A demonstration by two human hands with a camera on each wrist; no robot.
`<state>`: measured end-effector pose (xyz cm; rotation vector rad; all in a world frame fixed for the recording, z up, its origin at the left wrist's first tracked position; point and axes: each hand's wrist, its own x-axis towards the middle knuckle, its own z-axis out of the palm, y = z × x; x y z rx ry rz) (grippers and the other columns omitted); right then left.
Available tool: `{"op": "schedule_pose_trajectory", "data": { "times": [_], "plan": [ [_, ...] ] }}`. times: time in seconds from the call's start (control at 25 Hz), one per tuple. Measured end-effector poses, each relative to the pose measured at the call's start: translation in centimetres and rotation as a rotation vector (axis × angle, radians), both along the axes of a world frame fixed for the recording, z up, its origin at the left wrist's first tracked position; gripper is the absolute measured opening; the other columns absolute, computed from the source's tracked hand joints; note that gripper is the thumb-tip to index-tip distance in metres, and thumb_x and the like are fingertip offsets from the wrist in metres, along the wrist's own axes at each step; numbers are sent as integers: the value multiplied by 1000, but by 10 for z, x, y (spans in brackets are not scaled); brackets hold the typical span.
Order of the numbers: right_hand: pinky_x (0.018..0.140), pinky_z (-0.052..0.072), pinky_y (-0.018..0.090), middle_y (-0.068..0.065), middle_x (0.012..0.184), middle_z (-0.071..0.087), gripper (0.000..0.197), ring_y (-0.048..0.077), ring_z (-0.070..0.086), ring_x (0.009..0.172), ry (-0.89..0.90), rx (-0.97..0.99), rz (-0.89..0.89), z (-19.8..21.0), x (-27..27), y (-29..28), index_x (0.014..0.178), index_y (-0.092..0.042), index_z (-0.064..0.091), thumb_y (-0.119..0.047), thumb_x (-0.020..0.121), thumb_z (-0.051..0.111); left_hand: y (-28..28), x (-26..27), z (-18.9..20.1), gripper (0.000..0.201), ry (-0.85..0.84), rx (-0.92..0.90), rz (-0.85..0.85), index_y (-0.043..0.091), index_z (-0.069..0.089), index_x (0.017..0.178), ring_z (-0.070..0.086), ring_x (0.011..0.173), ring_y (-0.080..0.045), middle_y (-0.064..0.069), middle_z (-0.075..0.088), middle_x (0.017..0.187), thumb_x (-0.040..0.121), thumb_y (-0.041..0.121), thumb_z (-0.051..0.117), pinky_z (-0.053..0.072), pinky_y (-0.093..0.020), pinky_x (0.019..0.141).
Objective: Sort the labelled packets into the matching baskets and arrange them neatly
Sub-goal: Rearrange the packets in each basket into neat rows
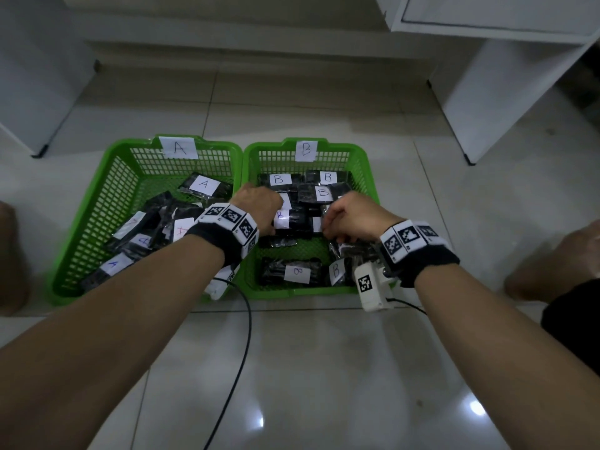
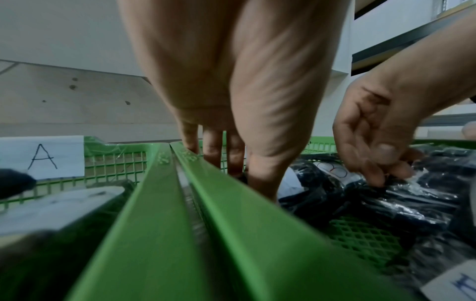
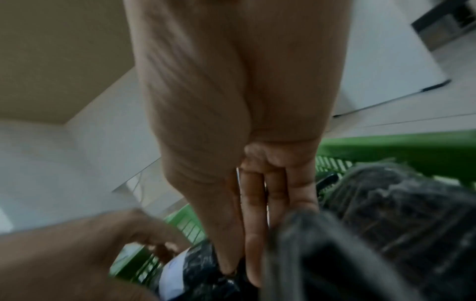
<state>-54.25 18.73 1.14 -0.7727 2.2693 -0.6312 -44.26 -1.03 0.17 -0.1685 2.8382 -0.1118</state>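
While both forearms reach forward over the tiled floor, left hand (image 1: 256, 206) and right hand (image 1: 352, 217) down inside basket B (image 1: 368, 177), each pinching an end of a black packet (image 1: 297, 220) marked B. From the left wrist view, right-hand fingers (image 2: 373, 173) curled onto the plastic wrap; thumb side of the left hand hidden overhead. Just left of the left hand, the touching rims with basket A (image 1: 97, 203). Bare mesh below both hands.
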Motion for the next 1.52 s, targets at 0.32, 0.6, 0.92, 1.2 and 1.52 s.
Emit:
{"op": "schedule_pose_trajectory", "data": {
  "times": [0.32, 0.6, 0.92, 1.2, 1.52],
  "plan": [
    [90, 52, 32, 1, 128, 64, 54, 21, 61, 113, 103, 494, 551, 4, 40, -34, 135, -15, 61, -32, 86, 79, -2, 7, 2, 42, 31, 66, 9, 15, 65, 106, 61, 105, -25, -4, 67, 105, 80, 46, 75, 38, -35, 102],
    [60, 49, 23, -4, 84, 66, 10, 15, 64, 76, 90, 420, 527, 12, 31, -37, 94, -14, 67, -24, 95, 69, -5, 8, 17, 41, 52, 314, 111, 15, 63, 117, 62, 107, -23, -3, 66, 115, 80, 26, 75, 49, -32, 91],
    [64, 61, 32, 9, 101, 72, 19, 17, 74, 73, -101, 146, 205, 63, -31, -45, 121, -7, 60, -12, 105, 51, -24, -9, 63, 19, 98, 932, 342, 24, 71, 106, 64, 96, -14, 7, 70, 104, 92, 36, 64, 50, -34, 85],
    [69, 65, 40, 9, 103, 72, 30, 23, 77, 77, -78, -282, -275, 33, -52, -55, 119, -14, 68, -11, 90, 75, -40, -35, 43, 27, 416, 680, 354, 21, 68, 116, 61, 104, -15, 3, 67, 117, 94, 36, 62, 42, -25, 82],
    [78, 61, 32, 9, 96, 78, 12, 24, 73, 86, 184, -71, -336, -9, -82, -111, 81, -13, 76, -21, 79, 85, -68, -48, 29, 72, 21, 310, 295, 24, 38, 147, 51, 130, -31, -5, 11, 164, 84, -4, 58, 55, -36, 92]
  ]
}}
